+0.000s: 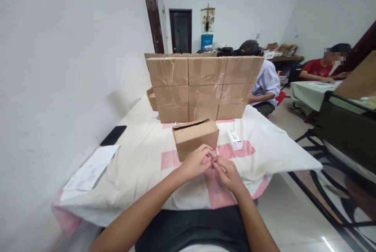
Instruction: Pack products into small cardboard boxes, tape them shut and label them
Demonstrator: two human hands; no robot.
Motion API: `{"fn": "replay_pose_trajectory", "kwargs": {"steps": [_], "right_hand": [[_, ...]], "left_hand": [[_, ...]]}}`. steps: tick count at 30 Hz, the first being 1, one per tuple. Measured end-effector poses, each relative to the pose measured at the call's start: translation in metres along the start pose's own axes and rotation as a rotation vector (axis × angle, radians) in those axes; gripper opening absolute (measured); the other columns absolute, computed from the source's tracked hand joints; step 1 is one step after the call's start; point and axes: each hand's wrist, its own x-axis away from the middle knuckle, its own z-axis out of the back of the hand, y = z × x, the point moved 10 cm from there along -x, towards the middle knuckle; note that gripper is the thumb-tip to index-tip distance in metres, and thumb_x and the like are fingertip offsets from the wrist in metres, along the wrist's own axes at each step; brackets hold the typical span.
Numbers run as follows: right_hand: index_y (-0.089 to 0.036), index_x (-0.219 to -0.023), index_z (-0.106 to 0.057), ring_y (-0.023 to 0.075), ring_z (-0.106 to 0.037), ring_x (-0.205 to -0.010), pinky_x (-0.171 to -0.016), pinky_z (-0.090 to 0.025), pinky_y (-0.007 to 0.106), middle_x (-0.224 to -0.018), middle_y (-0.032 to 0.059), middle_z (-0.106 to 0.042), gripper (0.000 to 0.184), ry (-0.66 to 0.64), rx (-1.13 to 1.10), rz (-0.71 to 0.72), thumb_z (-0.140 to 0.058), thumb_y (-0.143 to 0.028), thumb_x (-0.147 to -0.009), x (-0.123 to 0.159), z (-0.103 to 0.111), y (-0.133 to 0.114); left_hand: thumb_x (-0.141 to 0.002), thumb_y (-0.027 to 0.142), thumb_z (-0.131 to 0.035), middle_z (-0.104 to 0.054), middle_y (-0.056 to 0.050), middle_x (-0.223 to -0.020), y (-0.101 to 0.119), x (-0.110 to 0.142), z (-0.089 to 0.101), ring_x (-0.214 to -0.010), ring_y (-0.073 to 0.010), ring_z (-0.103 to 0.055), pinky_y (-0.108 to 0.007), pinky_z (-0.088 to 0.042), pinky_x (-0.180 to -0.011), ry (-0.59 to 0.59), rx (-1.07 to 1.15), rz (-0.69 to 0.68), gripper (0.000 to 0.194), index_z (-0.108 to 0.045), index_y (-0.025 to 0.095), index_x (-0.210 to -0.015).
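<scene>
My left hand and my right hand meet in front of the cardboard box, fingertips pinched close together. Whatever is between the fingers, if anything, is too small to make out. The brown box stands just beyond my left hand, with a dark gap along the far edge of its top. To the right of the box lies a white tape dispenser, apart from both hands.
A wall of stacked, taped cardboard boxes rises behind the box. On the left of the cloth-covered table are a black phone and white papers. A person in a light shirt sits beyond; another sits far right.
</scene>
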Motion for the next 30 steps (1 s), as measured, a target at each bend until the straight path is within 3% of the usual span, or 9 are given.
{"fn": "replay_pose_trajectory", "kwargs": {"steps": [5, 11, 13, 17, 20, 23, 25, 27, 30], "right_hand": [[-0.022, -0.085, -0.061, 0.0189, -0.065, -0.077, -0.071, -0.05, 0.03, -0.084, 0.0051, -0.067, 0.021, -0.076, 0.121, 0.051, -0.048, -0.021, -0.102, 0.004, -0.008, -0.003], [-0.022, -0.094, -0.07, 0.0232, -0.073, -0.093, -0.083, -0.057, 0.035, -0.101, 0.0092, -0.076, 0.019, -0.025, 0.148, 0.01, -0.051, -0.024, -0.1, 0.01, -0.005, 0.007], [-0.022, -0.1, -0.074, 0.0245, -0.074, -0.094, -0.085, -0.059, 0.036, -0.106, 0.0097, -0.078, 0.021, 0.049, 0.118, -0.1, -0.053, -0.029, -0.099, 0.009, 0.002, 0.018], [-0.017, -0.101, -0.077, 0.0209, -0.07, -0.061, -0.061, -0.058, 0.034, -0.086, 0.0101, -0.079, 0.035, 0.177, -0.038, -0.435, -0.054, -0.045, -0.098, 0.004, 0.016, 0.052], [-0.015, -0.111, -0.074, 0.0252, -0.074, -0.077, -0.074, -0.061, 0.04, -0.095, 0.0126, -0.079, 0.037, 0.309, 0.102, -0.424, -0.057, -0.044, -0.095, -0.023, 0.042, 0.053], [-0.017, -0.126, -0.069, 0.0304, -0.066, -0.118, -0.103, -0.052, 0.049, -0.124, 0.0137, -0.073, 0.038, 0.283, 0.338, -0.159, -0.053, -0.037, -0.097, -0.073, 0.054, 0.027], [-0.02, -0.137, -0.062, 0.0314, -0.048, -0.141, -0.118, -0.037, 0.055, -0.143, 0.0108, -0.062, 0.042, 0.115, 0.471, 0.006, -0.048, -0.035, -0.101, -0.104, 0.039, 0.014], [-0.02, -0.145, -0.055, 0.0323, -0.035, -0.151, -0.124, -0.022, 0.061, -0.153, 0.0089, -0.053, 0.046, -0.062, 0.584, 0.08, -0.046, -0.036, -0.103, -0.125, 0.016, 0.013], [-0.017, -0.145, -0.055, 0.0306, -0.043, -0.146, -0.125, -0.012, 0.063, -0.151, 0.011, -0.055, 0.047, -0.209, 0.664, 0.077, -0.042, -0.038, -0.105, -0.135, -0.014, 0.027]], "left_hand": [[-0.096, 0.022, -0.05, -0.061, -0.005, -0.131, 0.0, 0.005, -0.002, -0.108, -0.0175, -0.066, -0.029, -0.054, -0.09, -0.043, -0.124, -0.04, 0.012, -0.06, 0.023, -0.102], [-0.096, 0.018, -0.048, -0.066, -0.008, -0.118, 0.01, 0.006, -0.01, -0.105, -0.0234, -0.064, -0.037, -0.051, -0.089, -0.084, -0.384, -0.099, 0.013, -0.059, 0.02, -0.103], [-0.096, 0.014, -0.045, -0.066, -0.011, -0.12, 0.013, 0.007, -0.01, -0.107, -0.0257, -0.063, -0.04, -0.05, -0.09, -0.062, -0.461, -0.096, 0.018, -0.059, 0.018, -0.107], [-0.099, 0.013, -0.037, -0.064, -0.013, -0.127, 0.015, 0.009, 0.0, -0.112, -0.0266, -0.062, -0.041, -0.047, -0.093, 0.015, -0.563, -0.075, 0.027, -0.058, 0.017, -0.115], [-0.1, 0.015, -0.035, -0.066, -0.012, -0.122, 0.015, 0.01, 0.032, -0.11, -0.0251, -0.062, -0.038, -0.047, -0.091, 0.122, -0.58, -0.038, 0.025, -0.059, 0.018, -0.108], [-0.1, 0.024, -0.038, -0.066, -0.009, -0.115, 0.007, 0.006, 0.085, -0.104, -0.024, -0.062, -0.037, -0.048, -0.089, 0.221, -0.48, 0.046, 0.019, -0.056, 0.02, -0.1], [-0.097, 0.028, -0.039, -0.065, -0.007, -0.112, -0.005, -0.006, 0.112, -0.1, -0.0221, -0.062, -0.036, -0.048, -0.086, 0.15, -0.364, 0.13, 0.017, -0.054, 0.022, -0.095], [-0.093, 0.032, -0.04, -0.065, -0.005, -0.109, -0.024, -0.021, 0.129, -0.099, -0.0211, -0.062, -0.034, -0.048, -0.086, 0.012, -0.275, 0.251, 0.016, -0.053, 0.022, -0.093], [-0.083, 0.038, -0.05, -0.068, -0.004, -0.098, -0.051, -0.042, 0.135, -0.089, -0.0215, -0.063, -0.031, -0.049, -0.076, -0.208, -0.225, 0.405, 0.018, -0.055, 0.022, -0.09]]}}
